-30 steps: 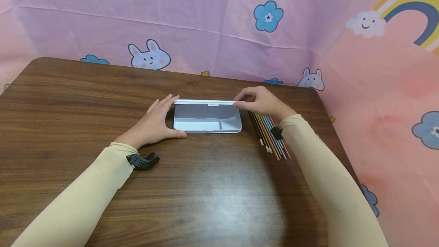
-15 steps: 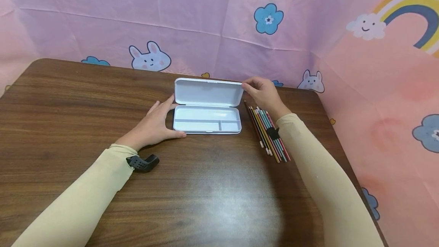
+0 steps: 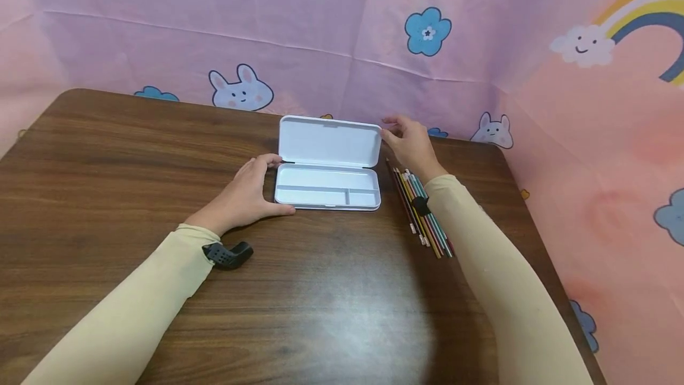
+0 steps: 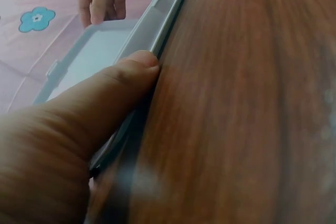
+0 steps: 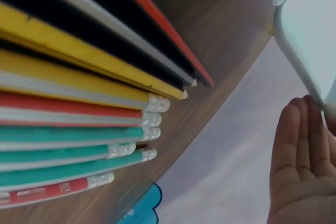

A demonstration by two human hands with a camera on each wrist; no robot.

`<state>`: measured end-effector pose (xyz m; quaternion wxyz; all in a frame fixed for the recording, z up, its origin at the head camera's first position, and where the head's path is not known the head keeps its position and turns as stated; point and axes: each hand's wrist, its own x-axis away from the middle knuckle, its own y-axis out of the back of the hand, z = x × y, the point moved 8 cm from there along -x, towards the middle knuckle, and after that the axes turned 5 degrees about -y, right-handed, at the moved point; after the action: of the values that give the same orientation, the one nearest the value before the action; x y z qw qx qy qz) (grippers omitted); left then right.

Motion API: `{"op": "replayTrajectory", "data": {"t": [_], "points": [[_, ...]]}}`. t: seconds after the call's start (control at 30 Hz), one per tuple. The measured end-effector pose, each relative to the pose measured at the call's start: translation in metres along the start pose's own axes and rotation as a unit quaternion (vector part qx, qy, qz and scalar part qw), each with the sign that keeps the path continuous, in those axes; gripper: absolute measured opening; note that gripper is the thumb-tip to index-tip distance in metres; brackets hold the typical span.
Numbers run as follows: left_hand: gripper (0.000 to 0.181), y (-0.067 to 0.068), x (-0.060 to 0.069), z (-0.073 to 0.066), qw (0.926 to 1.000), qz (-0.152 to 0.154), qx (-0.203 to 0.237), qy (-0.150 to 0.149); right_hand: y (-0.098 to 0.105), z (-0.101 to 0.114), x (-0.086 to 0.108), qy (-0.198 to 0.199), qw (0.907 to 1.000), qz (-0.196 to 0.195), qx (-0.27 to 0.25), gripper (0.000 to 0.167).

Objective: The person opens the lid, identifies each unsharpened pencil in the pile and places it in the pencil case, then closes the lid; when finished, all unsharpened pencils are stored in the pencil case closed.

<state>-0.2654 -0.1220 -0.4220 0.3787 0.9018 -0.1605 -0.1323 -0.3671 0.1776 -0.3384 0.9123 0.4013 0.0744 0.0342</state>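
Note:
A white pencil case stands open, its divided base (image 3: 312, 178) flat on the table and its lid (image 3: 328, 142) raised behind. My left hand (image 3: 240, 195) grips the base at its left end, thumb at the front edge, fingers at the back; the left wrist view shows the thumb of that hand (image 4: 79, 108) against the case's side. The lid's upper right corner is pinched by my right hand (image 3: 414, 147). In the right wrist view, fingers of the hand (image 5: 304, 166) lie behind the lid (image 5: 315, 35). The base's compartments hold nothing.
Several pencils (image 3: 419, 215) lie side by side right of the case, partly under my right wrist; in the right wrist view the pencils (image 5: 79, 77) are close. A patterned cloth (image 3: 320, 34) hangs behind the wooden table (image 3: 299, 290).
The lid has swung up and back from partly lowered, with my right hand moving away from me at its corner. My left hand stays at the base's left end.

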Motion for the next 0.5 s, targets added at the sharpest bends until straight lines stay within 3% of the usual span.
{"op": "replayTrajectory", "data": {"t": [0.17,0.5], "points": [[0.107,-0.001,-0.001,0.0,0.9995,0.016,-0.025,-0.014,-0.007,0.003,-0.004,-0.001,0.9997,-0.013,0.022,0.017],[0.103,-0.001,-0.001,0.0,0.9994,0.01,-0.025,-0.019,-0.03,-0.005,-0.007,-0.008,0.9923,0.062,0.107,0.033]]}}
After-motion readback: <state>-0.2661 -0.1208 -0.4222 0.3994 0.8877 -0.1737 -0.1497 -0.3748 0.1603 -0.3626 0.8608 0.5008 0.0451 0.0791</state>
